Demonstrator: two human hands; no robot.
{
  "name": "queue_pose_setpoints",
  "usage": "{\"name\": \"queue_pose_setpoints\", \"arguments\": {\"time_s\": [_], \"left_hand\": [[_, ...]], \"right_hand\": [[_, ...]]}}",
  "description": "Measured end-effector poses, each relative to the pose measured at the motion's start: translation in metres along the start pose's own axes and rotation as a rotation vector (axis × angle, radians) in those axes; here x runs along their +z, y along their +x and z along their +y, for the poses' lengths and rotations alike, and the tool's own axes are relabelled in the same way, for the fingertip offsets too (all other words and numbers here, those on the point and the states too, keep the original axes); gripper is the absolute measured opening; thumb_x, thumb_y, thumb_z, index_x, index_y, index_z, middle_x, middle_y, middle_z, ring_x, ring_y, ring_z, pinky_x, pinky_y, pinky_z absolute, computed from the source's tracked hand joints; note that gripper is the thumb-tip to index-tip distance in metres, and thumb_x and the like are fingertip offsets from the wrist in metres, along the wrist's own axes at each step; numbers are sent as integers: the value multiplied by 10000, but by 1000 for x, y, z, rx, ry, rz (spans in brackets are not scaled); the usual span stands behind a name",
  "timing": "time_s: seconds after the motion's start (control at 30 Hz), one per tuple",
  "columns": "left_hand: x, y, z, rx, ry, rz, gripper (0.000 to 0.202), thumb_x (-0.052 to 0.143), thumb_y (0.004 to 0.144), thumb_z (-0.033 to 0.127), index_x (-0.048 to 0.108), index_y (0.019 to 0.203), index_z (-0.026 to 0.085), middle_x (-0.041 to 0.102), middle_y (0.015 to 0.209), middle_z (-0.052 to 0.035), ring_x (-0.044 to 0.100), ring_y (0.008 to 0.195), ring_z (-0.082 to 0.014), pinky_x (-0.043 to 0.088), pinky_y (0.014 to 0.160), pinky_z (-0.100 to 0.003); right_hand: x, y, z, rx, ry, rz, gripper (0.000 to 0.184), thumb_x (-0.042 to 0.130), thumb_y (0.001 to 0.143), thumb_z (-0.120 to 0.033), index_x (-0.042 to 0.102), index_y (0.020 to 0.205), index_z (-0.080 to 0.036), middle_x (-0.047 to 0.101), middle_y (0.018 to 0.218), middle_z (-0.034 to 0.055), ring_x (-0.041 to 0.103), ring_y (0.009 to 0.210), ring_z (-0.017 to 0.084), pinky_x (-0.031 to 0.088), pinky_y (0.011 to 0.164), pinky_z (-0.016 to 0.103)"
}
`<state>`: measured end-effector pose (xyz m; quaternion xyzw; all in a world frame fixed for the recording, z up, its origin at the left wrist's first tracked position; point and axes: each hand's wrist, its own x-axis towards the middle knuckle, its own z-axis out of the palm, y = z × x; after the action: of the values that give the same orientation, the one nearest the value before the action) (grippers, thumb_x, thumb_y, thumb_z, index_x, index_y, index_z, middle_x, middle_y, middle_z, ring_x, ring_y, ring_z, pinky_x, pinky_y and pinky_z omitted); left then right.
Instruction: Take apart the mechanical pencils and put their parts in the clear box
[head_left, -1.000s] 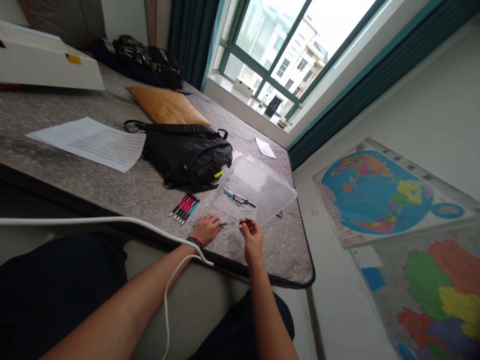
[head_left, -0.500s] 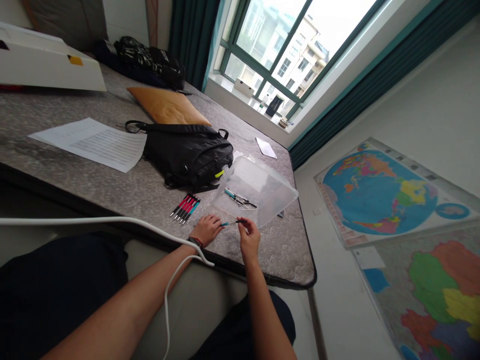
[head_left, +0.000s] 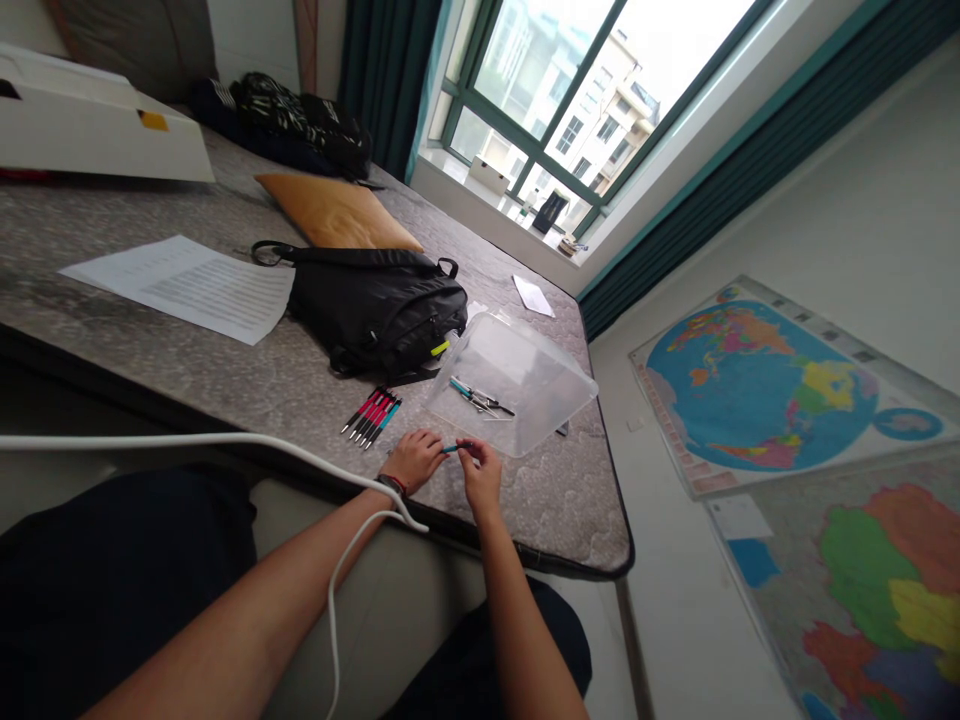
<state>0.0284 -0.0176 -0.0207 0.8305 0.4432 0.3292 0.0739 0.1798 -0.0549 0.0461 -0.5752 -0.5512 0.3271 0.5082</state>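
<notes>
My left hand (head_left: 414, 458) and my right hand (head_left: 478, 472) meet over the near edge of the grey mattress (head_left: 247, 370). Both pinch the same teal pen (head_left: 452, 448), the left on its left end, the right on its right end. Just beyond lies a clear plastic box (head_left: 525, 385) tipped on its side with a few pens (head_left: 478, 397) inside. To the left, a row of several red, black and teal pens (head_left: 372, 416) lies on the mattress.
A black bag (head_left: 375, 305) sits behind the pens, with an orange cushion (head_left: 334, 212) and printed sheets (head_left: 184, 285) further left. A white cable (head_left: 225, 445) crosses my left arm. World maps (head_left: 757, 385) lie on the floor at right.
My right hand has slid left along the pen toward my left hand, so the two hands are now close together and less of the pen shows.
</notes>
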Motion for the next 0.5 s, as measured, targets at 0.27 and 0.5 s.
{"name": "queue_pose_setpoints", "arguments": {"time_s": [0.27,0.5], "left_hand": [[0,0,1,-19,-24,15,235,513,959,353,668,1055,205,678,1112,-92,554,1071,-248,426,882,-404],[-5,2,5,-32,0,-4,266,447,982,346,651,1063,196,679,1079,-106,562,1061,-254,429,876,-401]], "right_hand": [[7,7,8,-19,-28,50,226,656,817,-351,666,934,-158,727,931,91,660,861,208,523,785,334],[11,18,25,90,56,118,362,722,741,-424,662,976,-155,655,798,19,602,729,160,506,714,285]]}}
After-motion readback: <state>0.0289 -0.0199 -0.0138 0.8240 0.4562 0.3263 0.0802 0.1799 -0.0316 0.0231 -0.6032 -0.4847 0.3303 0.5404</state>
